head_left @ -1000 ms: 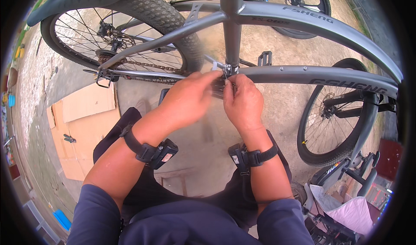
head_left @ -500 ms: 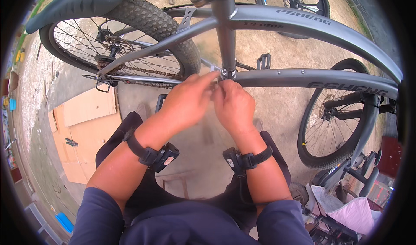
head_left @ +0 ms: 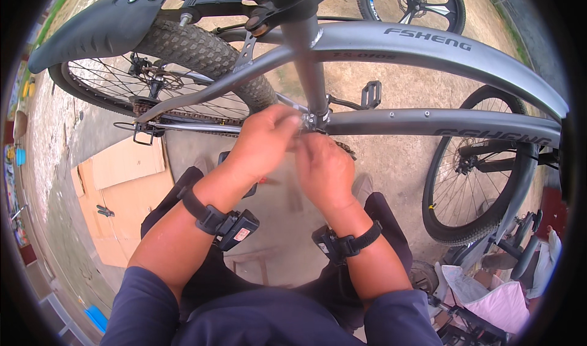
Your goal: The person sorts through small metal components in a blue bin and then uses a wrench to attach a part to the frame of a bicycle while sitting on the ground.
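A grey bicycle frame [head_left: 379, 121] stands across the view in front of me. My left hand [head_left: 269, 137] is at the foot of its seat tube [head_left: 310, 80], thumb and fingers closed together beside a small silver metal fitting [head_left: 310, 121]. Just below that fitting, my right hand [head_left: 327, 171] is closed with its fingers curled in. Whatever either hand pinches is hidden behind the fingers, and the left fingertips are slightly blurred. Part of a toothed chainring [head_left: 346, 149] shows beyond my right knuckles.
The rear wheel [head_left: 195, 52] and black mudguard [head_left: 101, 37] are at the left. A black pedal [head_left: 371, 95] sticks out beyond the frame. Cardboard [head_left: 122, 208] with a small dark tool [head_left: 105, 211] lies at left; the front wheel [head_left: 474, 168] stands at right.
The bicycle appears shifted left and slightly lower in view. My right hand has come down a little from the fitting, uncovering the chainring. My left index finger, stretched out before, is now bent in.
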`<action>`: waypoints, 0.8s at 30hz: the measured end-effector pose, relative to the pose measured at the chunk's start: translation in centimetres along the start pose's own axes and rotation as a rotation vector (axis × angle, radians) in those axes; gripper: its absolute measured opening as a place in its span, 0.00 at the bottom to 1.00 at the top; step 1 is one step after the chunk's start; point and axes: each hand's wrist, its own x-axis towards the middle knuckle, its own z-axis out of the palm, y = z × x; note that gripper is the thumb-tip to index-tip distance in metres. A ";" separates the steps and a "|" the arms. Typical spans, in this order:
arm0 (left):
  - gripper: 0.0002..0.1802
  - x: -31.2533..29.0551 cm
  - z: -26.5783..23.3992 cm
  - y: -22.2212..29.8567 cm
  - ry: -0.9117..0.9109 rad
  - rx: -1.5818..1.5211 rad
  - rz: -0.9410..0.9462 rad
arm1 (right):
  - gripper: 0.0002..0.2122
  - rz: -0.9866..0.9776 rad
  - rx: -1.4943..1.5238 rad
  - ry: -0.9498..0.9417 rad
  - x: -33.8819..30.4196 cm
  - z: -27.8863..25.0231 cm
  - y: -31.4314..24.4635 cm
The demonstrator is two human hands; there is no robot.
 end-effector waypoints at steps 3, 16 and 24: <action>0.12 0.3 0.1 0.0 -0.014 -0.040 -0.051 | 0.02 0.010 0.040 0.013 0.0 0.1 -0.3; 0.08 0.6 0.1 0.7 -0.025 -0.039 -0.084 | 0.04 0.027 0.030 -0.040 0.2 -0.2 -0.1; 0.08 0.4 0.1 1.2 -0.068 -0.092 -0.100 | 0.04 0.022 0.022 -0.025 0.4 -0.5 0.1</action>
